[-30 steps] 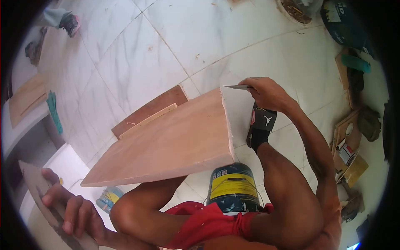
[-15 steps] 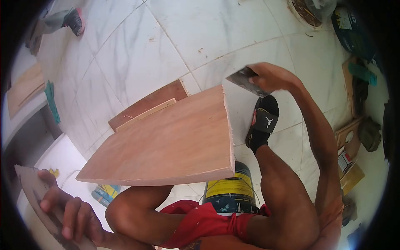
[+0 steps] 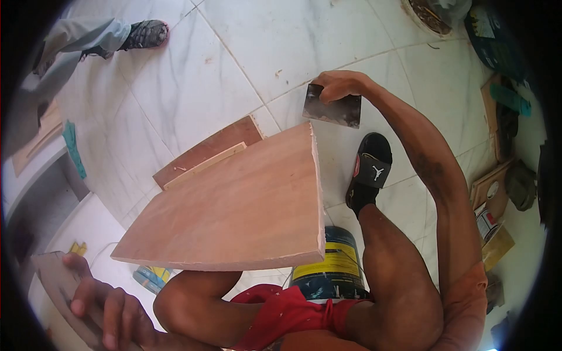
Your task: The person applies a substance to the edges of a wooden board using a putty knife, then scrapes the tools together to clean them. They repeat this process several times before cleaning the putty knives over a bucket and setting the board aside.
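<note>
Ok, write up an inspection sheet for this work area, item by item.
Surface: marbled tile floor, with scattered specks.
Work pieces: wooden panel, ragged along its right edge; reddish-brown board beyond it.
Hands: left hand holds a smeared flat plate; right hand holds a scraper, apart from the panel.
Clutter: yellow-banded bucket between the legs; holed board at right.
Cables: nothing identifiable seen.
Surroundings: another person's shoe, upper left.

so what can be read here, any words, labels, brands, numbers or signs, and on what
No words or numbers are legible.
White leaping-figure logo: on the black slide sandal.
Yellow-banded bucket: print too small.
Dark container, upper right: too blurred.
Can at the right: too small.
Blue-and-yellow tub: too small.
</note>
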`<action>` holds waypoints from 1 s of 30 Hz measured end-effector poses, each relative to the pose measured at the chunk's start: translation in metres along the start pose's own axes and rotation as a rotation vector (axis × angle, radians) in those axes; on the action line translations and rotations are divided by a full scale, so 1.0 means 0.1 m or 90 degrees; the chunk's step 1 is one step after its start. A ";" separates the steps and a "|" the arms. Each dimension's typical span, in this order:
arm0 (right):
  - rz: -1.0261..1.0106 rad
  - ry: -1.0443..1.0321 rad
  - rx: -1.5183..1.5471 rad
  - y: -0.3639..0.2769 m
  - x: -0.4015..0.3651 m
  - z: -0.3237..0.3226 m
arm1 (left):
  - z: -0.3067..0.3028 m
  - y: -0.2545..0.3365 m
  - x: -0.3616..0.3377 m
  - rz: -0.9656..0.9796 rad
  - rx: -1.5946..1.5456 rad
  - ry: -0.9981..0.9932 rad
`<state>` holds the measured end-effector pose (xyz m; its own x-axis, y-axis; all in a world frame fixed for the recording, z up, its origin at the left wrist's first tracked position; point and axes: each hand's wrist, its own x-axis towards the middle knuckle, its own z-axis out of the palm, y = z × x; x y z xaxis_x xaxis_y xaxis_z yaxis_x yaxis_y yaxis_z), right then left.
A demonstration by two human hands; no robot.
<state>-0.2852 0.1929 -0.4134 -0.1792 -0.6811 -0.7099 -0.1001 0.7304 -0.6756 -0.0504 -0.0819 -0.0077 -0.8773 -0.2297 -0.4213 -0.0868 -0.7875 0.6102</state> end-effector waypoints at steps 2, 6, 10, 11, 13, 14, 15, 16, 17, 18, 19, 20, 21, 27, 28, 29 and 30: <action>-0.025 -0.005 -0.019 0.00 0.08 0.03 | -0.01 0.00 0.06 -0.023 0.006 -0.024; -0.063 0.000 -0.055 -0.06 0.13 0.05 | -0.01 -0.06 0.05 0.012 -0.030 -0.008; -0.034 -0.011 -0.082 -0.21 0.03 0.03 | -0.02 0.05 0.10 -0.056 0.006 -0.036; -0.040 -0.014 -0.087 -0.21 0.04 0.04 | -0.02 0.05 0.10 -0.057 0.006 -0.036; -0.052 -0.019 -0.096 -0.20 0.04 0.05 | -0.01 0.04 0.10 -0.059 0.008 -0.035; -0.058 -0.016 -0.095 -0.18 0.05 0.06 | -0.01 0.04 0.09 -0.060 0.006 -0.036; -0.063 -0.013 -0.093 -0.17 0.05 0.06 | -0.02 0.04 0.08 -0.061 0.004 -0.037; -0.069 -0.009 -0.090 -0.17 0.04 0.07 | -0.03 0.05 0.08 -0.063 0.003 -0.038; -0.067 -0.012 -0.089 -0.18 0.03 0.06 | -0.03 0.06 0.08 -0.073 0.005 -0.040; -0.064 -0.014 -0.087 -0.18 0.02 0.05 | -0.04 0.08 0.08 -0.083 0.008 -0.041; -0.062 -0.016 -0.085 -0.21 -0.01 0.03 | -0.03 0.08 0.09 -0.093 0.011 -0.043; -0.055 -0.014 -0.085 -0.24 -0.04 0.02 | -0.02 0.07 0.08 -0.088 0.021 -0.046; -0.049 -0.012 -0.084 -0.27 -0.08 0.01 | -0.01 0.06 0.08 -0.084 0.032 -0.048; -0.041 -0.029 -0.065 -0.29 -0.17 -0.09 | 0.00 0.00 0.07 -0.047 0.015 -0.037; -0.028 -0.036 -0.061 -0.28 -0.16 -0.09 | 0.00 -0.01 0.06 -0.041 0.012 -0.034; -0.010 -0.049 -0.029 -0.26 -0.16 -0.10 | -0.01 0.00 0.06 -0.035 0.009 -0.033; 0.008 -0.063 0.004 -0.24 -0.15 -0.10 | -0.01 0.00 0.06 -0.031 0.007 -0.031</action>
<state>-0.2902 0.1864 -0.3845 -0.0828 -0.6733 -0.7347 -0.0927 0.7392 -0.6670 -0.0553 -0.0841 -0.0112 -0.8939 -0.1623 -0.4180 -0.1357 -0.7906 0.5971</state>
